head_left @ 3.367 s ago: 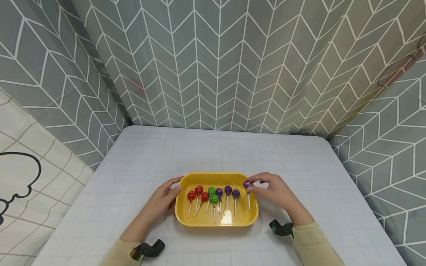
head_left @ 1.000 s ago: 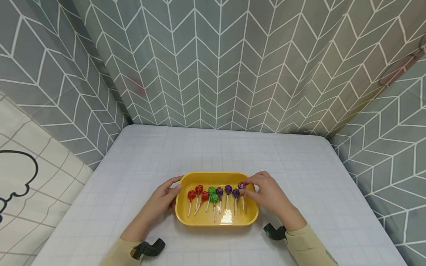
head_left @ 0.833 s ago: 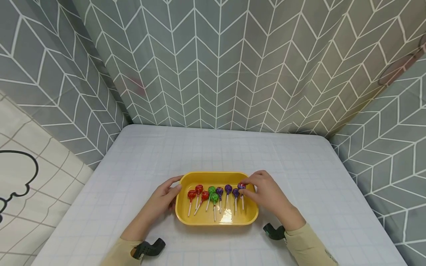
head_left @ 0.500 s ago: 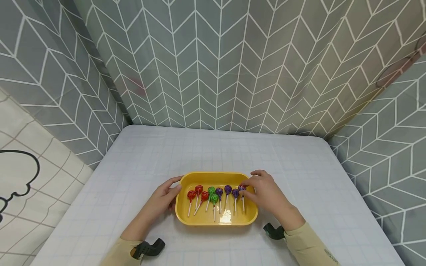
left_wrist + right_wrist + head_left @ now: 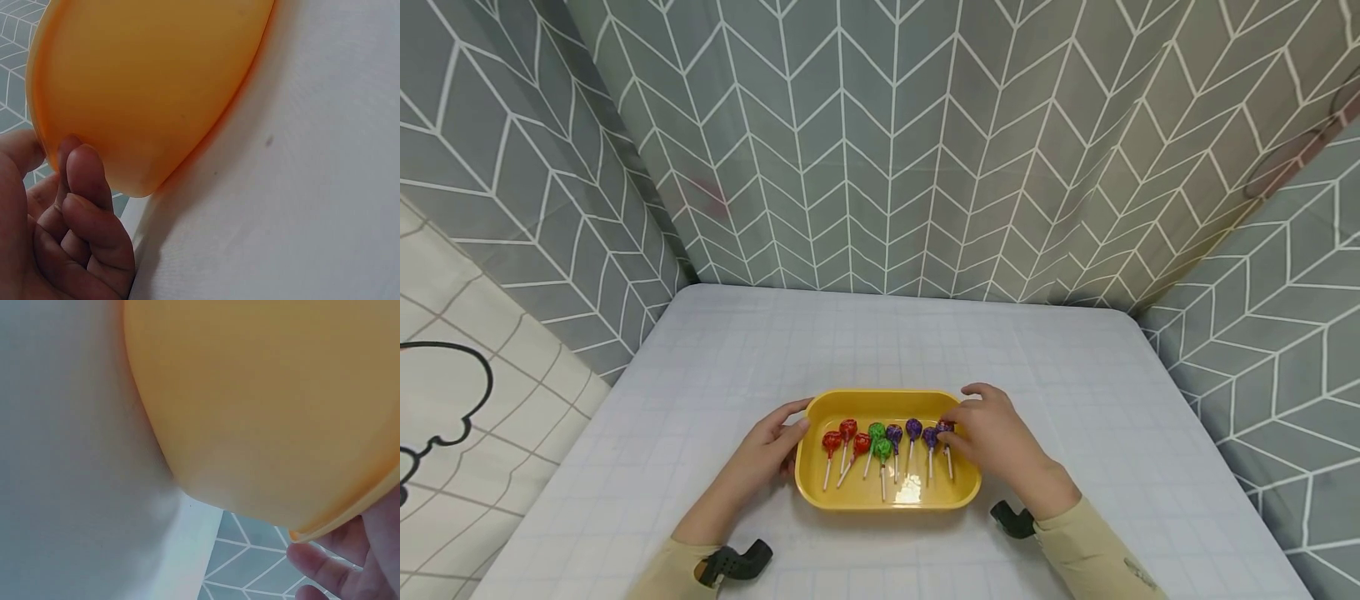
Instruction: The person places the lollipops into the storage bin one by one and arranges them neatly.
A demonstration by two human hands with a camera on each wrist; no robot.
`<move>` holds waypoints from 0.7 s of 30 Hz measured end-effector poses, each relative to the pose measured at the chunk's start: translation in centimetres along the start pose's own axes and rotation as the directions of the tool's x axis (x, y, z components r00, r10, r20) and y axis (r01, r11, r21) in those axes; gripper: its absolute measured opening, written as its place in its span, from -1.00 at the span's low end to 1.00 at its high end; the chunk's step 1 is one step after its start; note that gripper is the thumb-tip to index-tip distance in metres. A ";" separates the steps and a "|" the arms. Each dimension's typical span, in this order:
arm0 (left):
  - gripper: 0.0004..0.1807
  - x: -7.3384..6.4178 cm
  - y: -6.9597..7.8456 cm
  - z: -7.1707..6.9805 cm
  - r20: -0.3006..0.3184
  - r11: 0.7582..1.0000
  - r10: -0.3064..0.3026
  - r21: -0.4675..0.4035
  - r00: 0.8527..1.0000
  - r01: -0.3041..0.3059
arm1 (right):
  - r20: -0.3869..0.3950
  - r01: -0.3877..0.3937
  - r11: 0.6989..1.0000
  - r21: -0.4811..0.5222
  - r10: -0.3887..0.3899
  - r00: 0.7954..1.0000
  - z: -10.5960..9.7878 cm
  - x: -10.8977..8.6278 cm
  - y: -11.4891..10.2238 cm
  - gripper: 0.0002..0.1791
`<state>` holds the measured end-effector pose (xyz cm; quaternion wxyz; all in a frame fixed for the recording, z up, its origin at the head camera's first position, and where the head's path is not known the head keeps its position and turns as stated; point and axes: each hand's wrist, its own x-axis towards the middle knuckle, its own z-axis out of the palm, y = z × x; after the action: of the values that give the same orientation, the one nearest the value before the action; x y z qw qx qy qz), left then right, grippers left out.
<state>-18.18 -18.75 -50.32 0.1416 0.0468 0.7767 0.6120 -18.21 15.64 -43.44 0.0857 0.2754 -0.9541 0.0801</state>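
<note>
A yellow tray (image 5: 857, 498) holds lollipops with white sticks. Three red lollipops (image 5: 832, 442) lie at its left and two green lollipops (image 5: 883, 451) in the middle, with purple lollipops (image 5: 913, 428) to the right. My left hand (image 5: 766, 446) grips the tray's left end, thumb at the rim; the left wrist view shows its curled fingers (image 5: 94, 219) against the outer wall. Reaching over the right end, my right hand (image 5: 1000, 437) pinches the head of the rightmost purple lollipop (image 5: 946, 427) between thumb and forefinger. The tray wall (image 5: 262, 406) hides that lollipop in the right wrist view.
The tray sits near the front of a white-covered table (image 5: 880, 342). Grey curtains (image 5: 880, 150) with white chevron lines stand behind it and at both sides. Black wrist mounts (image 5: 741, 560) stick out beside the beige sleeves (image 5: 1093, 550).
Since the earliest frame, my right hand has moved left, bringing the purple lollipop from the tray's right end to beside the other purple ones. The left hand has stayed on the tray.
</note>
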 end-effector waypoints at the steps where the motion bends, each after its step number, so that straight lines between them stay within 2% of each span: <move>1: -0.59 0.0 0.0 0.0 -0.001 1.000 0.004 0.000 1.000 -0.004 | -0.001 0.002 1.000 -0.008 -0.002 1.000 0.0 0.0 -0.1 -0.82; 13: -0.59 0.0 -0.2 -0.1 0.001 1.000 -0.003 0.003 1.000 0.003 | 0.028 0.001 0.993 -0.122 0.002 1.000 -0.2 0.4 -0.6 -0.87; 21: -0.60 0.1 -0.2 0.0 0.000 1.000 -0.004 0.011 1.000 0.004 | 0.065 -0.012 0.987 -0.160 0.023 0.998 0.0 0.6 -0.7 -0.88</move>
<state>-18.24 -18.82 -50.51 0.1425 0.0458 0.7801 0.6076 -18.36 14.71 -43.21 0.0749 0.2619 -0.9622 -0.0052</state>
